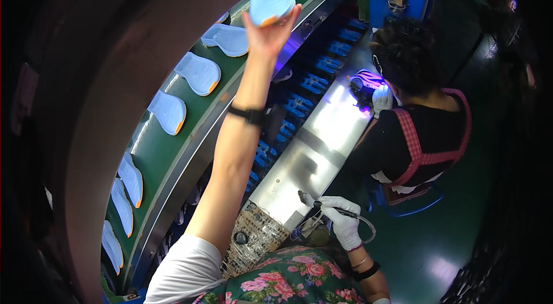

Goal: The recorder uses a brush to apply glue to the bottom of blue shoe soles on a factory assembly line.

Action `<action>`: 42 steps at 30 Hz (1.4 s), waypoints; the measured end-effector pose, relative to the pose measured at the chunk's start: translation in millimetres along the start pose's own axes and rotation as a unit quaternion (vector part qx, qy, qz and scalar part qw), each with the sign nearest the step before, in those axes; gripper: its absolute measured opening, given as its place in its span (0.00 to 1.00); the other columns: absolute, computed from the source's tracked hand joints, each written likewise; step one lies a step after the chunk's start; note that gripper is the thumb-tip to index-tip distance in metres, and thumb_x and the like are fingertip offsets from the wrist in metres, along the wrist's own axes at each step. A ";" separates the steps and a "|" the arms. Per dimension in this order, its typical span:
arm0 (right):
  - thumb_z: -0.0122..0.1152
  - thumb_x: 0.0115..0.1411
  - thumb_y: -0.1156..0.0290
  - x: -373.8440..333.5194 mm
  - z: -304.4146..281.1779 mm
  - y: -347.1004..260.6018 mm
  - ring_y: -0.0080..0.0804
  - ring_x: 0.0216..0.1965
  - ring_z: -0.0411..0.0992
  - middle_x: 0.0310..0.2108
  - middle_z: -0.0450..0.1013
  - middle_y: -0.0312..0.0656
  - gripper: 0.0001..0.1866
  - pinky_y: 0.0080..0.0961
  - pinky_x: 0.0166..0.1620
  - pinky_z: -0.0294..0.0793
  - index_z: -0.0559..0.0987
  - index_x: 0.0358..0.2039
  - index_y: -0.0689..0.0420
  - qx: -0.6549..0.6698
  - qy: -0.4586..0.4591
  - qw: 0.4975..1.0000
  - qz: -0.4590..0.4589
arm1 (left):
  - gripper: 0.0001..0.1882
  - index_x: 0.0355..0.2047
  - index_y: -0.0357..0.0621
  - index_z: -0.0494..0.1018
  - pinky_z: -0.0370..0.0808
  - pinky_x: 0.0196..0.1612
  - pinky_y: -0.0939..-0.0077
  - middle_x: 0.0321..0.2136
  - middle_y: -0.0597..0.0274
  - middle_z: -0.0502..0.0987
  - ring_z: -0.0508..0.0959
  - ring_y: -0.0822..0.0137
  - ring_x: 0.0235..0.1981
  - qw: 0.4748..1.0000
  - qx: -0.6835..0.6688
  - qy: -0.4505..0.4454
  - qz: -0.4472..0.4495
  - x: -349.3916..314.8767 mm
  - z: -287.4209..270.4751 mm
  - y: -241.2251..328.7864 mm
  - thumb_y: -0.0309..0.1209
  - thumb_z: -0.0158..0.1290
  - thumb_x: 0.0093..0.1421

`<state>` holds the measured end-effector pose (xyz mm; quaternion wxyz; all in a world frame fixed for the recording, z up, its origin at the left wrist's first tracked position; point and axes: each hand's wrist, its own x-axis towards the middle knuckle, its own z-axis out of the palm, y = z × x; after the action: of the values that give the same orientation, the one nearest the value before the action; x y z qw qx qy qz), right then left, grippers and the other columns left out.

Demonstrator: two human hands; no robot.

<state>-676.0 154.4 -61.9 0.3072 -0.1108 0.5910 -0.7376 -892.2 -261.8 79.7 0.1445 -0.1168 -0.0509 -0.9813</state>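
Observation:
My bare left hand (269, 39) is raised over the far side of the green conveyor belt (227, 73), closed on a light-blue shoe sole (271, 0) with an orange end. The sole's edge looks layered; I cannot tell whether more than one is stacked there. My right hand (344, 226), in a white glove, grips a black-handled brush (318, 204) with a thin hose trailing from it. The dark bristles point left, over the edge of the metal bench (294, 171). Just beyond my left wrist, another blue sole (227, 40) lies on the belt.
More blue soles (169, 111) lie spaced along the belt. A dark rack with blue holders (299, 107) runs between belt and bench. At right, a seated co-worker (423, 137) handles a dark, striped shoe part (367, 82) under purple light. A machine cover (109, 62) curves along the left.

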 end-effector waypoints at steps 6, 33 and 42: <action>0.67 0.55 0.83 25.5 -21.7 22.1 0.28 0.41 0.80 0.39 0.83 0.44 0.08 0.24 0.49 0.78 0.86 0.36 0.65 -0.030 0.052 0.998 -0.005 | 0.47 0.74 0.43 0.41 0.72 0.63 0.44 0.63 0.26 0.60 0.68 0.31 0.61 0.914 0.315 0.130 -0.220 40.0 -12.6 -101.3 0.58 0.47 0.69; 0.67 0.55 0.84 45.1 -17.9 55.5 0.26 0.40 0.79 0.38 0.83 0.43 0.07 0.22 0.47 0.78 0.86 0.35 0.65 0.035 0.100 0.992 0.063 | 0.42 0.66 0.63 0.69 0.50 0.72 0.42 0.67 0.49 0.67 0.47 0.34 0.73 0.087 0.959 0.133 -0.236 53.9 -70.5 117.7 0.72 0.29 0.65; 0.67 0.55 0.84 51.5 -6.3 55.3 0.26 0.39 0.79 0.39 0.83 0.44 0.07 0.22 0.47 0.78 0.86 0.35 0.65 0.029 0.083 0.995 0.050 | 0.40 0.65 0.61 0.70 0.82 0.44 0.33 0.66 0.53 0.67 0.44 0.34 0.74 0.121 0.953 0.159 -0.229 77.7 -56.8 99.4 0.69 0.33 0.66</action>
<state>-702.0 123.2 -126.0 0.2970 -0.0105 0.5979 -0.7445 -947.4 -385.2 50.2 -0.0876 0.2908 -0.9450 -0.1216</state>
